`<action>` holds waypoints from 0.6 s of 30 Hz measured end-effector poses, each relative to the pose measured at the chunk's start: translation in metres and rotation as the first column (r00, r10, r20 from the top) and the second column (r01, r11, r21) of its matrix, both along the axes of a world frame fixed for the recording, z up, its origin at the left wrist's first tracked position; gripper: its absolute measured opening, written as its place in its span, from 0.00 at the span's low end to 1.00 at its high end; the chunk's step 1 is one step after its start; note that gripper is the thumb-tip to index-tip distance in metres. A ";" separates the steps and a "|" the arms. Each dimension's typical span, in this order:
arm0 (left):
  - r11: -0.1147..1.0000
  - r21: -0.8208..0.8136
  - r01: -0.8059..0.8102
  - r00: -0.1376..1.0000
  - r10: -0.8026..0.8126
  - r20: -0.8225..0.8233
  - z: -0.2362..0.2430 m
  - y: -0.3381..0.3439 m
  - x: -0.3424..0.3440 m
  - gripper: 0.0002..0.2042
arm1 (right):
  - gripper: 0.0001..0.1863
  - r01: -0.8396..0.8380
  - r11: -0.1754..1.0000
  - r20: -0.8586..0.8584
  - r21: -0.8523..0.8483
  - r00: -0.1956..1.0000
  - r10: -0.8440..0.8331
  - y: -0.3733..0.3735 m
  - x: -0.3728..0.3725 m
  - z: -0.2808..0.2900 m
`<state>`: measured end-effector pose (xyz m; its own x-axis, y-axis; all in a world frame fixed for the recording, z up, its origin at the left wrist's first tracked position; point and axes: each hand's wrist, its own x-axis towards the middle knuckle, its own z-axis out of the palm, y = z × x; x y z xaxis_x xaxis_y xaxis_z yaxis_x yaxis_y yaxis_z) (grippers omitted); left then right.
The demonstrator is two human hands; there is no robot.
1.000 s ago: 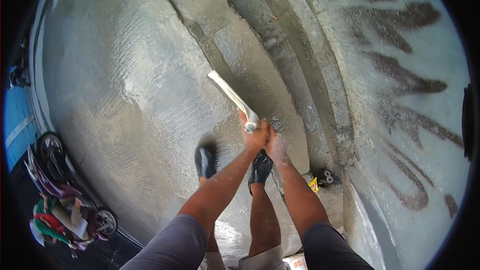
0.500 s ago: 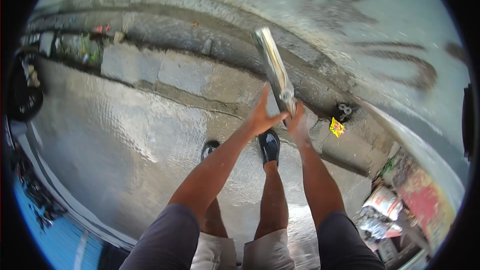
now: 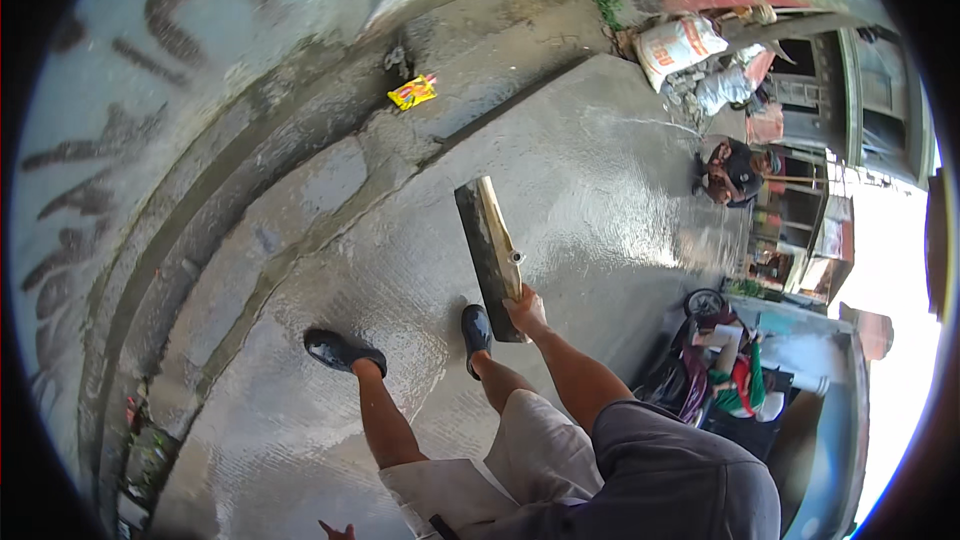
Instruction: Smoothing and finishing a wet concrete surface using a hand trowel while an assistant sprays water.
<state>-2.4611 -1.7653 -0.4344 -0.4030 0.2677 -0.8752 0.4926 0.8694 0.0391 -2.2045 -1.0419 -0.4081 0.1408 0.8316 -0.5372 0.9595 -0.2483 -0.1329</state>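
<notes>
My right hand grips one end of a floor squeegee head, which has no pole in it. It is a long bar with a dark, worn blade along one side and a round socket near its middle, held out above the wet ground. Only some fingers of my left hand show at the bottom edge, spread apart with nothing between them. My feet wear dark rubber clogs on the concrete.
A kerb and gutter run along the painted wall at left, with a yellow wrapper on the ledge. A sack leans on rubble at the top right. One person crouches farther off; another is by a motorcycle.
My view has swung right, bringing the street and two people in. My left hand has come off the squeegee head and dropped low; only my right hand holds it.
</notes>
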 end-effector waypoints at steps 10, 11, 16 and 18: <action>0.697 0.398 -0.597 0.795 0.578 0.181 0.049 0.415 -0.078 0.38 | 0.23 0.469 0.859 -0.303 0.208 0.865 -0.399 0.001 0.189 0.065; 0.628 0.385 -0.676 0.733 0.624 0.269 0.058 0.446 -0.069 0.37 | 0.23 0.507 0.837 -0.328 0.206 0.842 -0.429 0.006 0.208 0.068; 0.710 0.463 -0.530 0.846 0.473 0.244 0.097 0.526 0.026 0.35 | 0.26 0.534 0.836 -0.358 0.129 0.811 -0.463 0.046 0.328 0.018; 0.739 0.636 -0.223 0.973 0.207 0.100 0.092 0.522 0.063 0.34 | 0.29 0.623 0.763 -0.328 0.171 0.766 -0.553 0.067 0.395 -0.040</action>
<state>-2.3986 -1.2435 -0.3422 -0.5025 0.6756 -0.5395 0.2879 0.7191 0.6325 -1.8093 -0.9747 -0.4476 0.5426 0.7368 -0.4034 0.5598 -0.6752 -0.4804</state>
